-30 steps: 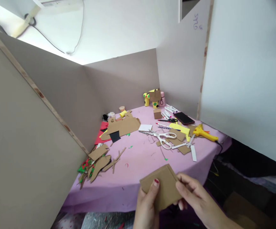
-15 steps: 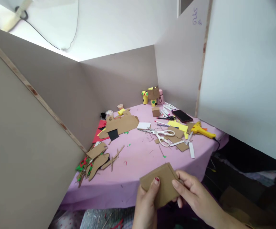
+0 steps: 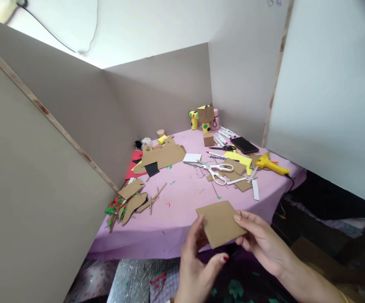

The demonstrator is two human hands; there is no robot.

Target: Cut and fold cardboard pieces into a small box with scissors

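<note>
A square brown cardboard piece (image 3: 220, 222) is held over the near edge of the pink-covered table (image 3: 182, 210). My right hand (image 3: 260, 239) grips its right edge with the thumb on top. My left hand (image 3: 198, 261) is below its left corner, fingertips touching the underside, thumb spread out to the right. White scissors (image 3: 218, 173) lie further back on the table. A yellow glue gun (image 3: 271, 164) lies at the right edge.
Cardboard scraps (image 3: 132, 202) and a cut cardboard sheet (image 3: 163, 155) lie at the left. Markers (image 3: 225, 136), a phone (image 3: 244, 145) and a small cardboard figure (image 3: 205, 118) stand at the back. Tall divider boards (image 3: 43, 168) close in the left, back and right sides.
The cardboard piece has been turned over; its framed side no longer shows. My left thumb came off its top and now points out below it. The view tilted slightly downward.
</note>
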